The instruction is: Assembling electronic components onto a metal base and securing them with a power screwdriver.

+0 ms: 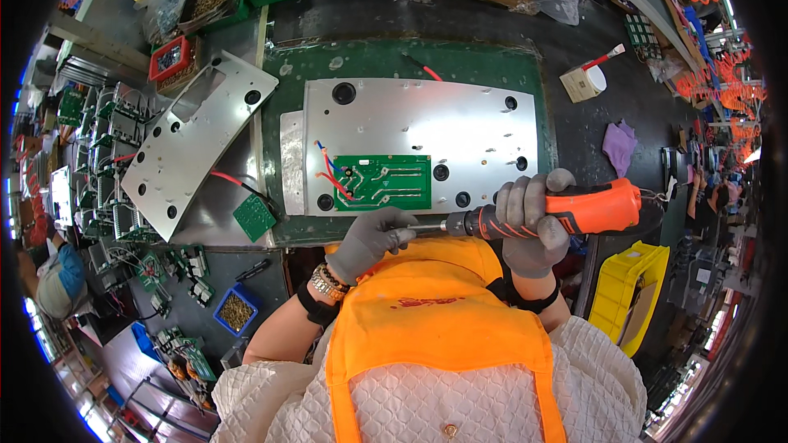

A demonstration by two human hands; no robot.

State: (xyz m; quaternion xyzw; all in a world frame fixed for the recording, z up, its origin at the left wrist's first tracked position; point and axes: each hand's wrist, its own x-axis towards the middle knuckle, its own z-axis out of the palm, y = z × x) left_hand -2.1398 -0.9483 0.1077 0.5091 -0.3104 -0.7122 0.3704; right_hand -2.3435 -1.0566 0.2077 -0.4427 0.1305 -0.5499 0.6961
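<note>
My right hand [532, 217], in a grey glove, is wrapped around an orange and black power screwdriver [595, 207]. The tool lies level, its bit pointing left toward my other hand. My gloved left hand [373, 239] is closed, with thumb and fingers pinched at the tip of the bit; whatever small thing they hold there is hidden. Just beyond both hands lies a silver metal panel [410, 119] with black round feet and short studs. A green circuit board [382, 183] with red and blue wires rests at its near left part.
A second metal panel [201, 139] lies slanted at the left, near a small circuit board [254, 217] on a red wire. A blue bin of screws [235, 309] stands lower left. At the right are a white pot [581, 84] with a brush, a purple cloth [619, 148] and a yellow crate [611, 287].
</note>
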